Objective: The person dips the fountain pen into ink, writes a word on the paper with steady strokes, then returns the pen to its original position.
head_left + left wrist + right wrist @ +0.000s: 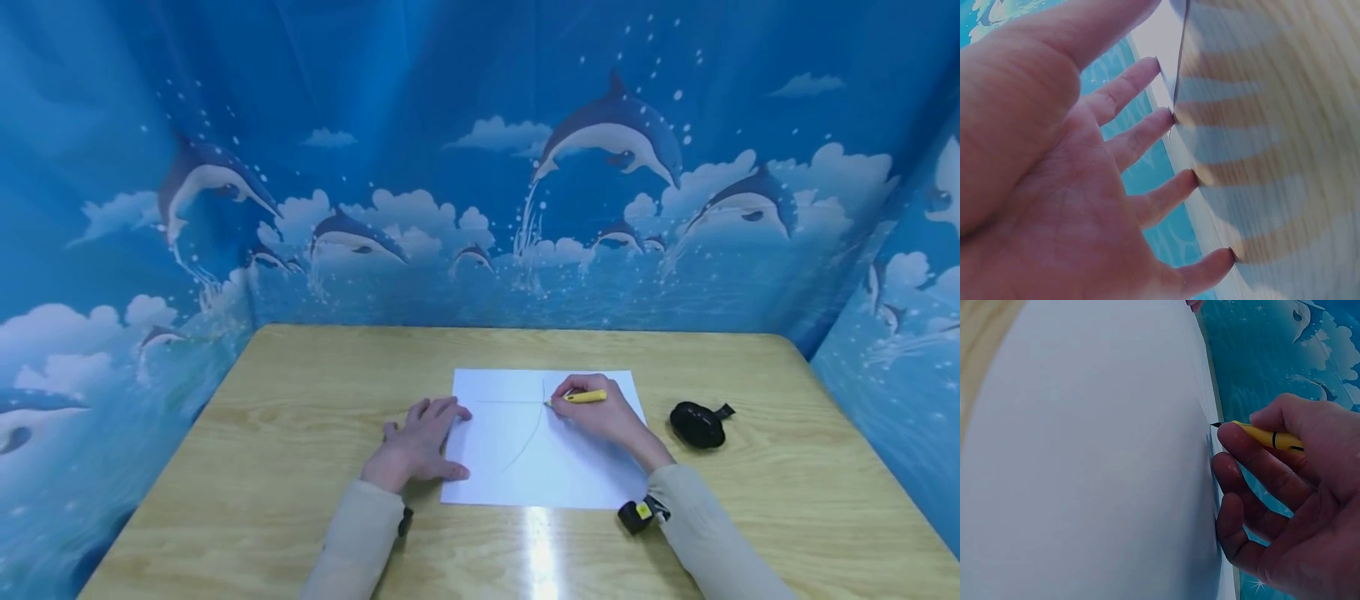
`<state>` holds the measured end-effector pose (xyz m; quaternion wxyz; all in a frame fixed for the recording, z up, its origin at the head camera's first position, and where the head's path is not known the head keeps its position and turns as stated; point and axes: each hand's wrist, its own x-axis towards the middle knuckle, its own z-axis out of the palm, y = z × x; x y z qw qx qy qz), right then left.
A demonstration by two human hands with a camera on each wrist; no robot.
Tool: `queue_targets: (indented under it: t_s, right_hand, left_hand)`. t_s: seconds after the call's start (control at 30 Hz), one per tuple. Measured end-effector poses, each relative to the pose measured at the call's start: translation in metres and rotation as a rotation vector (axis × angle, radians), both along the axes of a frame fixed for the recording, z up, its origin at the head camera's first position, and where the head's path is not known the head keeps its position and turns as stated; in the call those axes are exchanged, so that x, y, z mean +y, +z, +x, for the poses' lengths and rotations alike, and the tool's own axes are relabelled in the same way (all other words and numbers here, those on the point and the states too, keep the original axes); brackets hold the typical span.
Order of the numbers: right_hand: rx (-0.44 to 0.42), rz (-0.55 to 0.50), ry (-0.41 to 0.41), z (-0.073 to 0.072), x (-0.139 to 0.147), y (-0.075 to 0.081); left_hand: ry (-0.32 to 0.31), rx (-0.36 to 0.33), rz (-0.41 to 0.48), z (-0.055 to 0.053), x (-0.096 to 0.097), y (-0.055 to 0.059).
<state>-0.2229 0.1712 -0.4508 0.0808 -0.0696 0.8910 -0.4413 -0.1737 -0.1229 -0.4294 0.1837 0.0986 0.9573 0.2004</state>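
Note:
A white sheet of paper (487,492) lies on the table, bearing a thin horizontal line and a long stroke that curves down to the lower left. In my right hand (603,410) a yellow pen (587,397) is pinched between thumb and fingers, its dark nib at the paper near where the two lines cross. The right wrist view shows the same pen (1263,434), with the other fingers curled beneath it. My left hand (420,442) rests at the sheet's left edge, fingers spread; in the left wrist view its fingertips (1147,65) touch down along that edge.
To the right of the sheet, a glossy black rounded object (697,425) with a short tab sits on the wooden table (300,400). A small black device (636,517) is strapped at the right wrist. A blue dolphin-print curtain (420,275) surrounds the table's back and sides.

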Motion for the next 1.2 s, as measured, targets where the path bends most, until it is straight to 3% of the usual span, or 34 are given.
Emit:
queue_targets:
  t_s: [0.53, 1.2]
  right_hand:
    - [-0.076, 0.032, 0.031, 0.012, 0.007, 0.006]
    - [-0.064, 0.1, 0.229, 0.04, 0.034, 0.019]
  left_hand:
    - [0.0, 0.003, 0.004, 0.001, -0.001, 0.002]
    - [-0.021, 0.02, -0.004, 0.001, -0.001, 0.002]
